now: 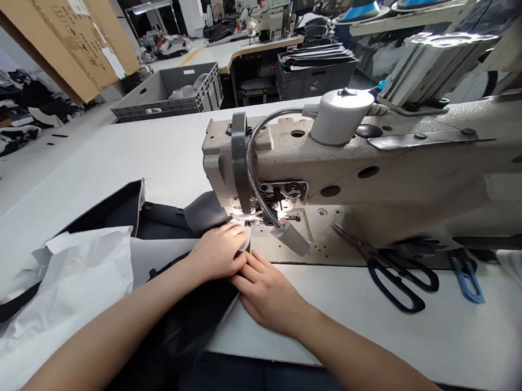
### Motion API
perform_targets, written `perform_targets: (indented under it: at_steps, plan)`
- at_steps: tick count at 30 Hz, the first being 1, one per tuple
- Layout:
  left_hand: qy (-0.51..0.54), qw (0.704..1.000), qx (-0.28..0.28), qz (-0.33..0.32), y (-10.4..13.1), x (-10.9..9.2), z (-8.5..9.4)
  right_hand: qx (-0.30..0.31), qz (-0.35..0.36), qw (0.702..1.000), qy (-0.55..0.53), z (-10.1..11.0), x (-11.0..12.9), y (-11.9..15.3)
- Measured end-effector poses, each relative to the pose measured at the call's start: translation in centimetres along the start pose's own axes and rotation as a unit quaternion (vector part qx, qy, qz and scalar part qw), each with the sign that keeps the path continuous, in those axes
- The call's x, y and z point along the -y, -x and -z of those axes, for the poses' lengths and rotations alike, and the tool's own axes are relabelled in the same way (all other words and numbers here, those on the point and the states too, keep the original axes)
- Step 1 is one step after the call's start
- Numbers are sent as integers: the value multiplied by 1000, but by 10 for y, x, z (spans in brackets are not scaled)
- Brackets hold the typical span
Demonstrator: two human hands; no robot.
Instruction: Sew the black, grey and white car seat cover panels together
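Observation:
My left hand point(217, 251) is beside the needle area of a beige sewing machine point(288, 162). Its fingers are curled over layered dark fabric point(187, 307) and a small pale round-edged piece point(243, 234), just in front of the presser foot. My right hand point(274, 294) grips the same fabric along its right edge, its fingertips close to those of my left hand. Grey fabric panels point(206, 213) and a white sheet point(89, 263) spread out to the left. The fabric's underside and both thumbs are mostly hidden.
Black-handled scissors point(396, 276) lie on the bed's right side, beside a blue-handled cutter point(468, 279). A lamp point(291, 237) on a flexible neck hangs by the needle. Behind the white table point(159, 156) are a grey crate point(170, 96) and a cardboard box point(73, 31).

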State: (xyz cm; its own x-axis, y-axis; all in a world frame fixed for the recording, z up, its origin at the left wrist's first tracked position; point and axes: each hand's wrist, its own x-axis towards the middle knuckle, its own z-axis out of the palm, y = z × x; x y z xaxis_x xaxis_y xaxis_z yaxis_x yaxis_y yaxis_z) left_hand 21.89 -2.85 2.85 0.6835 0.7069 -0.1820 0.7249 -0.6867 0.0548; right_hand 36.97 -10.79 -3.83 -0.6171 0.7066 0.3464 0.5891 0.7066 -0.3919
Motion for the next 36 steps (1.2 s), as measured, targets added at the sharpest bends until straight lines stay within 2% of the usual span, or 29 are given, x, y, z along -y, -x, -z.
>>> perform_targets:
  at_steps: [2, 5, 7, 10, 13, 15, 19, 27, 33, 36]
  plan:
    - [4, 1000, -11, 9, 11, 12, 9, 26, -3, 999, -46, 6, 0, 1]
    - [11, 997, -25, 76, 37, 22, 22, 50, 43, 995, -68, 5, 6, 5]
    - [0, 996, 6, 88, 52, 15, 21, 44, 87, 995, -29, -2, 14, 7]
    - [-47, 995, 80, 45, 60, -11, 1, 3, 128, 988, 81, -12, 27, 7]
    - [-82, 991, 100, 33, 54, -32, -21, -25, 144, 980, 132, -16, 34, 8]
    - [-93, 990, 92, 44, 48, -35, -28, -27, 140, 982, 126, -16, 34, 8]
    - [-112, 989, 76, 61, 36, -28, -23, -16, 106, 991, 75, -18, 26, 8]
    - [-123, 989, 37, 79, 7, -15, -17, -84, 39, 992, 81, -18, 6, 2]
    - [-132, 990, 1, 54, -15, -7, -19, -85, 7, 996, 25, -14, -1, -8]
    - [-127, 990, -10, 53, -17, -6, -16, -77, -16, 997, -13, -13, -3, -9]
